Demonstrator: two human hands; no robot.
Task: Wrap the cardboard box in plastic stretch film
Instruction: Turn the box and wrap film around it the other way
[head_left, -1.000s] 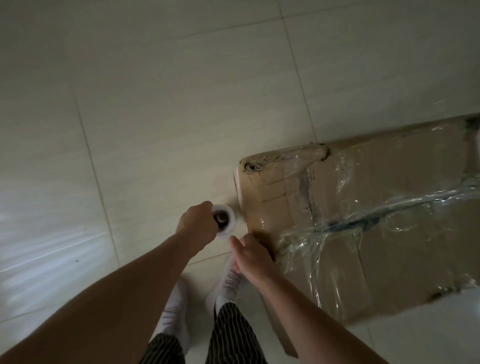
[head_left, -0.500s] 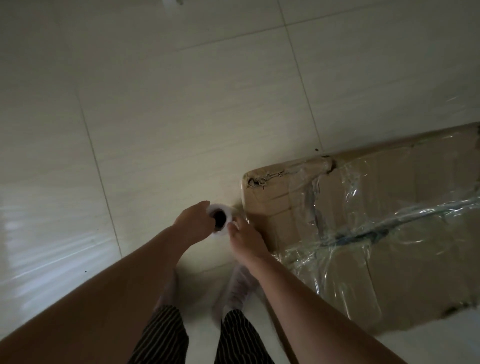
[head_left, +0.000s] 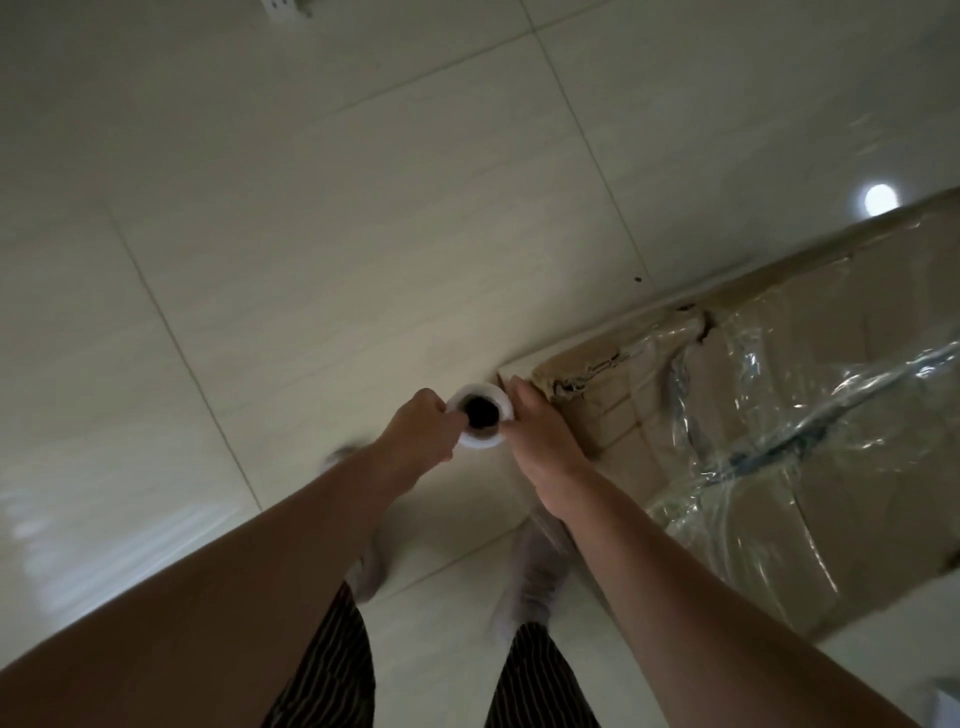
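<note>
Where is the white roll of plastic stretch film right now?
Head view, centre: the white roll of plastic stretch film is held between the left hand and right hand, just left of the brown cardboard box at its nearest corner.

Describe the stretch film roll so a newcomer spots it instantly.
Start at the partly wrapped cardboard box on the tiled floor. At its left corner, left hand and right hand hold the stretch film roll: the only white cylinder, end-on, dark hollow core.

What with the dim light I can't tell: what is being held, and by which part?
The stretch film roll: the left hand grips its left side, the right hand its right side.
</note>
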